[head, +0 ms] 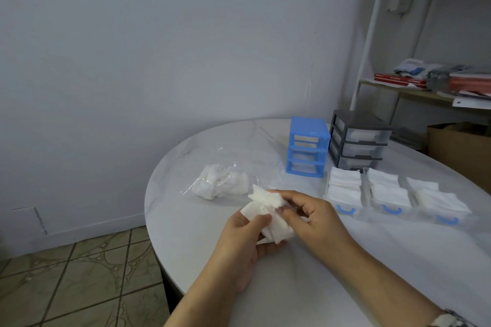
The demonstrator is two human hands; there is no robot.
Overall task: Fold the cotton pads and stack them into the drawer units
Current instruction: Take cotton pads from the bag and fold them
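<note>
Both hands pinch one crumpled cotton pad [268,210] above the table [345,273], left hand [247,233] under it, right hand [316,215] at its far edge, probably to flatten it for folding (more pads lie bagged [220,183] beyond). Right of the grip, three pulled-out drawers [393,195] hold stacks; behind them, two drawer units [308,150]

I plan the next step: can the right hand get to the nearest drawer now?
Probably yes, once freed. The right hand pinches the pad together with the left hand, but only bare table lies between it and that open drawer.
</note>
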